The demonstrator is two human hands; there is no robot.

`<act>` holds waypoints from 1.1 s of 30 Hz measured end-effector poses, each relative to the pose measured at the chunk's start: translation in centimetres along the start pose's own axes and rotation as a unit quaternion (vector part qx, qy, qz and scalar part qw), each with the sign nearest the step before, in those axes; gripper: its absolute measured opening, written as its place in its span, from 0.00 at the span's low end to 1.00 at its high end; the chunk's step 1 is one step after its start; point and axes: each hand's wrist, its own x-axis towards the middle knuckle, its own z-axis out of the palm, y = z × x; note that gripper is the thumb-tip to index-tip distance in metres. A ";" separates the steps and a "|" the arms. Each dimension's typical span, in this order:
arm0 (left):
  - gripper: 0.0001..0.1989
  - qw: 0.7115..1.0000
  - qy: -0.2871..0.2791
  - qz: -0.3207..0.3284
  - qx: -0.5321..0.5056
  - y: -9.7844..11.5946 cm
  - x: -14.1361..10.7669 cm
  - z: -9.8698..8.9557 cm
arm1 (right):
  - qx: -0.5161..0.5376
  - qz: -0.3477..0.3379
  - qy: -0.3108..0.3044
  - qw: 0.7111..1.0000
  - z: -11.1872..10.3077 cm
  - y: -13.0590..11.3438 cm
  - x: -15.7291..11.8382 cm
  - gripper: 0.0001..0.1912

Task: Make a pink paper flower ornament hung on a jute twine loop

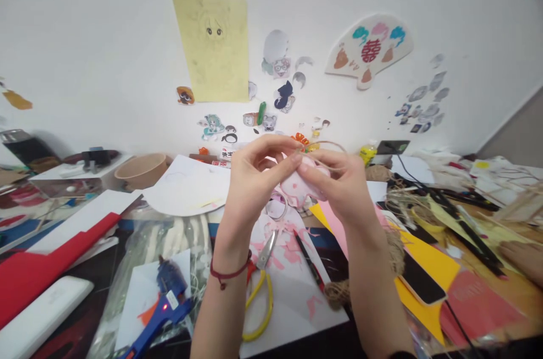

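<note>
Raised above the table, my left hand (257,175) and my right hand (344,181) meet at a pale pink craft piece (296,186) with darker pink spots. Thumbs and fingertips of both hands pinch its top edge, where a thin tan cord (326,143) loops up over my right fingers. My fingers cover part of the piece, so its full shape is hidden. Below it, a roll of tape (276,206) and yellow-handled scissors (270,291) lie on white paper (292,319) strewn with pink scraps. A dark pen-like tool (308,260) rests right of the scissors.
A blue glue gun (165,308) with a lit red light lies at left, near a white box-like object (51,314) and red sheet (46,268). Right are twine (337,294), a phone (419,277) and yellow paper (428,314). Another person's hand (524,257) rests at far right.
</note>
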 end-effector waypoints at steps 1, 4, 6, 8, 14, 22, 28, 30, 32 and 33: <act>0.04 1.000 -0.006 0.012 0.018 0.2 0.0 -0.2 | -0.008 -0.001 0.001 1.000 0.2 -0.1 -0.1 0.02; 0.04 0.993 -0.020 0.062 0.098 0.6 0.0 -0.9 | -0.039 -0.010 0.019 0.999 0.7 -0.3 -0.3 0.01; 0.05 0.981 -0.030 0.113 0.153 0.7 0.0 -1.4 | -0.068 -0.017 0.040 0.997 1.1 -0.4 -0.4 0.02; 0.05 0.963 -0.048 0.168 0.205 0.7 -0.1 -1.8 | -0.098 -0.035 0.071 0.992 1.4 -0.3 -0.5 0.03; 0.02 0.904 -0.012 0.287 0.315 0.2 0.0 -2.3 | -0.159 -0.080 0.098 0.979 2.0 -0.2 -0.6 0.04; 0.06 0.956 0.022 0.237 0.171 -1.5 0.6 -1.7 | -0.213 -0.113 0.149 0.959 2.4 0.2 -0.8 0.07; 0.07 0.986 0.006 0.156 0.053 -2.3 0.8 -1.6 | -0.244 -0.142 0.152 0.947 2.3 0.3 -0.8 0.06; 0.07 0.988 0.005 0.151 0.033 -2.4 0.8 -1.5 | -0.249 -0.149 0.154 0.945 2.2 0.1 -0.8 0.05; 0.07 0.987 0.001 0.155 0.037 -2.5 0.8 -1.5 | -0.256 -0.154 0.158 0.941 2.2 0.0 -0.9 0.04; 0.06 0.986 -0.003 0.160 0.045 -2.4 0.8 -1.4 | -0.260 -0.157 0.163 0.939 2.2 -0.1 -0.9 0.04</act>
